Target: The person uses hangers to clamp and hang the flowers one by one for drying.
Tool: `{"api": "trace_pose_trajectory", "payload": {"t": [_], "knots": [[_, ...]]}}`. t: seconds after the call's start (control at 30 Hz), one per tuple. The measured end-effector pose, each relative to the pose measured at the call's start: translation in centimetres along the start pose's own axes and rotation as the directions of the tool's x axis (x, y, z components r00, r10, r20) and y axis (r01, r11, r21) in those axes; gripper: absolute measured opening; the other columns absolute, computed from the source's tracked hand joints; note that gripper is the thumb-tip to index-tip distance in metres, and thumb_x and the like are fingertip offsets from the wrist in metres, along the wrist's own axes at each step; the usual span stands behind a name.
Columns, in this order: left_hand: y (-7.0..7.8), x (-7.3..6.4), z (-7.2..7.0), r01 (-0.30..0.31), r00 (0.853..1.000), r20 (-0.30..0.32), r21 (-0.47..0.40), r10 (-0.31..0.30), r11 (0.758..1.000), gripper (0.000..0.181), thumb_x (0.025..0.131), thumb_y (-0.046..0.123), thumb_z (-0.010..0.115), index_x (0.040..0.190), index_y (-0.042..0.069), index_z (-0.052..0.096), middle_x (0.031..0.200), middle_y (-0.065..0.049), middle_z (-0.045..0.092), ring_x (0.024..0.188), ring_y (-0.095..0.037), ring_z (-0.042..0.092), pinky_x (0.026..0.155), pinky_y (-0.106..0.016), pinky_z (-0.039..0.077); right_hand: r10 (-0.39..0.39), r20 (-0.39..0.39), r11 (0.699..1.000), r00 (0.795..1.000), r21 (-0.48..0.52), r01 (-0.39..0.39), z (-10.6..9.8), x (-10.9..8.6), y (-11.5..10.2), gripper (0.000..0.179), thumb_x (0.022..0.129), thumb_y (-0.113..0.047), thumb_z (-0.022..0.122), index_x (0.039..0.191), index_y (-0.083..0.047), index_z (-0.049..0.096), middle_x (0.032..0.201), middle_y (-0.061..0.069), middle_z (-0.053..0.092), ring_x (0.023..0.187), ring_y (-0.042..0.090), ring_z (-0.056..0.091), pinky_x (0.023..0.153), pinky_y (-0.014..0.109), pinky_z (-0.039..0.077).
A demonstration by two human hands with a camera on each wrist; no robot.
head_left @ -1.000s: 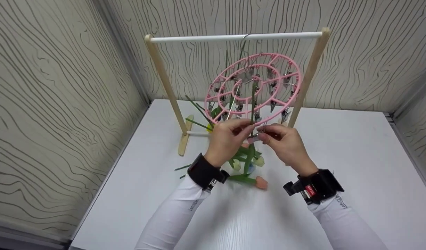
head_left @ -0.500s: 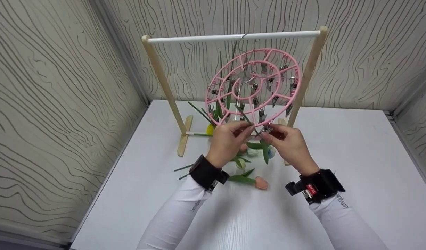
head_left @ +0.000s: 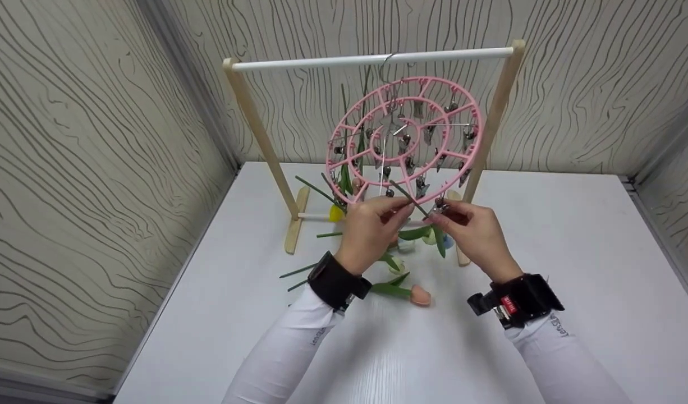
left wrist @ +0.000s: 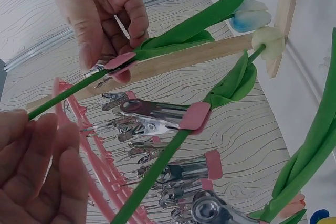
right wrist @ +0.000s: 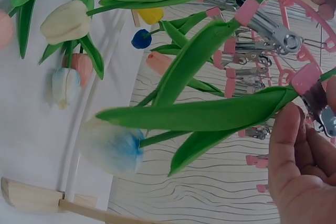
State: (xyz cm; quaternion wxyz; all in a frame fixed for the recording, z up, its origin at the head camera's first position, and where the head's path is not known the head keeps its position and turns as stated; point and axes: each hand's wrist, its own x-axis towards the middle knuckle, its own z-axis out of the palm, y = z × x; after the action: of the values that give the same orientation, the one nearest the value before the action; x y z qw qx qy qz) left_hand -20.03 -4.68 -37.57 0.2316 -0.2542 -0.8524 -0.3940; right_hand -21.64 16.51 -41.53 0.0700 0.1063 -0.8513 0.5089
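My left hand (head_left: 372,233) pinches the green stem (left wrist: 63,97) of an artificial tulip between thumb and fingers. This tulip's white-and-blue bloom (right wrist: 115,142) points away to the lower right. With my right hand (head_left: 481,238) I hold a metal clip (right wrist: 317,103) whose pink tips sit around the stem, just behind the leaves (right wrist: 199,114). The clip hangs at the near rim of a round pink hanger (head_left: 478,129). Beside it, another clip (left wrist: 163,116) grips the stem of a cream tulip (left wrist: 268,43).
A wooden stand (head_left: 260,129) with a white bar (head_left: 321,62) carries the tilted hanger. Several metal clips (left wrist: 191,167) dangle from its rings, some gripping tulips. Loose tulips lie on the white table (head_left: 209,348), among them a peach one (head_left: 420,295). Patterned walls stand behind and left.
The stem between my hands has gone from upright to slanted, its bloom swinging right. My right hand has shifted slightly right with the clip. The hanger has turned a little.
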Motion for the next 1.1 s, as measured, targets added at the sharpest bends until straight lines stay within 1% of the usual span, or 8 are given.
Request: {"api": "trace_pose_trajectory", "payload": {"t": [0.3, 0.5, 0.6, 0.73, 0.83, 0.97, 1.03, 1.1], "knots": [[0.8, -1.1, -0.7, -0.057, 0.998, -0.009, 0.004, 0.057, 0.998, 0.025, 0.094, 0.019, 0.065, 0.113, 0.004, 0.071, 0.102, -0.007, 0.075, 0.084, -0.011, 0.07, 0.073, -0.012, 0.053, 0.03, -0.04, 0.999, 0.999, -0.02, -0.031, -1.0, 0.1, 1.4, 0.056, 0.09, -0.047, 0.066, 0.129, -0.009, 0.063, 0.11, 0.009, 0.071, 0.089, 0.002, 0.062, 0.071, 0.012, 0.051], [1.0, -2.5, -1.6, -0.12, 0.991, -0.067, 0.007, 0.12, 0.993, 0.026, 0.094, 0.018, 0.066, 0.115, 0.003, 0.07, 0.097, -0.007, 0.074, 0.083, -0.012, 0.068, 0.073, -0.019, 0.055, 0.075, -0.038, 0.996, 0.996, -0.046, -0.077, -2.2, -0.5, 2.2, 0.056, 0.091, -0.05, 0.063, 0.13, -0.009, 0.063, 0.109, 0.01, 0.069, 0.088, 0.004, 0.062, 0.071, 0.012, 0.051], [0.8, -3.7, -2.0, -0.159, 0.982, -0.102, -0.019, 0.156, 0.987, 0.025, 0.093, 0.016, 0.066, 0.114, 0.002, 0.07, 0.096, -0.006, 0.074, 0.083, -0.011, 0.068, 0.074, -0.02, 0.055, 0.09, -0.046, 0.994, 0.995, -0.056, -0.093, -2.7, -1.3, 2.6, 0.056, 0.091, -0.049, 0.062, 0.131, -0.009, 0.063, 0.111, 0.011, 0.07, 0.087, 0.0, 0.064, 0.071, 0.011, 0.052], [0.1, -6.2, -2.3, -0.186, 0.977, -0.112, -0.034, 0.181, 0.982, 0.024, 0.093, 0.018, 0.066, 0.112, 0.004, 0.072, 0.098, -0.004, 0.075, 0.084, -0.008, 0.068, 0.075, -0.016, 0.054, 0.091, -0.062, 0.992, 0.994, -0.078, -0.096, -3.2, -2.8, 3.6, 0.052, 0.093, -0.046, 0.062, 0.128, -0.008, 0.064, 0.109, 0.012, 0.072, 0.082, -0.003, 0.065, 0.069, 0.011, 0.051], [-1.4, -8.6, -2.0, -0.148, 0.985, -0.096, -0.046, 0.144, 0.988, 0.023, 0.093, 0.02, 0.066, 0.11, 0.006, 0.073, 0.096, -0.003, 0.075, 0.083, -0.006, 0.068, 0.075, -0.015, 0.054, 0.087, -0.084, 0.99, 0.993, -0.103, -0.095, -3.3, -4.3, 4.5, 0.049, 0.094, -0.044, 0.062, 0.126, -0.007, 0.065, 0.107, 0.012, 0.072, 0.079, -0.005, 0.064, 0.068, 0.011, 0.05], [-4.2, -11.8, -1.1, -0.02, 0.999, -0.042, -0.058, 0.018, 0.998, 0.021, 0.094, 0.023, 0.066, 0.107, 0.009, 0.074, 0.094, -0.002, 0.074, 0.082, -0.005, 0.067, 0.072, -0.018, 0.055, 0.114, -0.106, 0.985, 0.988, -0.119, -0.127, -2.9, -6.5, 5.9, 0.047, 0.095, -0.042, 0.062, 0.125, -0.007, 0.066, 0.107, 0.012, 0.073, 0.078, -0.005, 0.064, 0.067, 0.012, 0.051], [-5.7, -13.2, -0.6, 0.062, 0.998, -0.004, -0.052, -0.062, 0.997, 0.021, 0.094, 0.024, 0.066, 0.107, 0.011, 0.074, 0.094, -0.001, 0.074, 0.081, -0.005, 0.067, 0.071, -0.02, 0.055, 0.142, -0.1, 0.981, 0.985, -0.117, -0.154, -2.5, -7.7, 6.6, 0.046, 0.095, -0.042, 0.061, 0.124, -0.007, 0.066, 0.108, 0.011, 0.073, 0.079, -0.005, 0.064, 0.068, 0.012, 0.052], [-7.1, -14.3, -0.3, 0.145, 0.989, 0.041, -0.04, -0.143, 0.989, 0.02, 0.094, 0.025, 0.066, 0.107, 0.012, 0.074, 0.094, 0.001, 0.074, 0.081, -0.004, 0.067, 0.07, -0.021, 0.055, 0.174, -0.081, 0.977, 0.981, -0.113, -0.182, -2.1, -8.8, 7.2, 0.046, 0.095, -0.042, 0.061, 0.124, -0.007, 0.066, 0.109, 0.012, 0.072, 0.082, -0.004, 0.065, 0.069, 0.012, 0.052]]}}
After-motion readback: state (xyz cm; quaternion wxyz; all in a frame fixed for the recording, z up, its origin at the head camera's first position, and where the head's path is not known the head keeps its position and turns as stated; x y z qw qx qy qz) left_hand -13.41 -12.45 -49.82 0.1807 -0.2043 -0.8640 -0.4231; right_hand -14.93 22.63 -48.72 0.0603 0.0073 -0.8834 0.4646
